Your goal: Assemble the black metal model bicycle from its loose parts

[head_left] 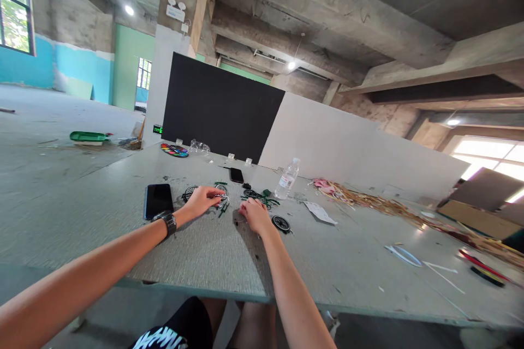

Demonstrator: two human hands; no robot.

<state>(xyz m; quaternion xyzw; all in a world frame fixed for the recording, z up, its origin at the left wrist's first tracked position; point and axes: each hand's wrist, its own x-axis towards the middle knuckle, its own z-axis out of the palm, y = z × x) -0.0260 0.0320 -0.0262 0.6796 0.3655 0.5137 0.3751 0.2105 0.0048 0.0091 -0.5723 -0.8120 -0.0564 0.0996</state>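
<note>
Reaching in over a grey table, the two hands are held low among small spoked wheels and dark green parts, apparently those of a model bicycle. By the left hand, thumb and fingers are brought close together beside a silver-rimmed wheel; whether a small part is pinched there cannot be told. A second spoked wheel is partly covered from view by the same hand, and a slim green piece is laid just below its fingertips. The right hand is lowered with its fingers bent toward the tabletop, and whether anything is gripped under them cannot be told. Just beyond it, a green frame-like part is seen near another dark wheel, while a black spoked wheel is laid flat to the right of the wrist.

A black wristwatch is worn on the left wrist, beside which a large smartphone is placed. A smaller phone is set farther back, between the hands. To the right, a clear plastic bottle is stood upright, with a printed sheet placed near it.
</note>
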